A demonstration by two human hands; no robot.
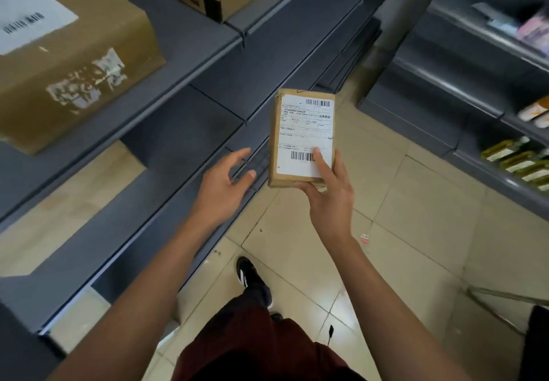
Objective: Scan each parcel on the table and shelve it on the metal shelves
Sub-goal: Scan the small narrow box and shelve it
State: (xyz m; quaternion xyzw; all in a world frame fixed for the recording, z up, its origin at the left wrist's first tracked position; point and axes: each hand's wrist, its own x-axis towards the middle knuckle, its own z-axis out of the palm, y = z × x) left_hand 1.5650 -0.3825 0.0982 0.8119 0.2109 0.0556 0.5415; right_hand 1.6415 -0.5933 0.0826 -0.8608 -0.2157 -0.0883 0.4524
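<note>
Gripping the small parcel, the right hand hides its lower edge.

A small brown parcel with a white barcode label faces up, held at its near end by the right hand, its thumb on the label.

**Colour rundown: mostly brown and grey**

The small parcel is tan-brown cardboard with a white label covered in black barcodes and print. The big box is the same brown, with a white label and scruffy whitish tape patches. The metal shelves are dark grey all over. The floor is pale beige tile with dark grout lines. The trousers are maroon, and the shoe is black with white stripes.
</note>
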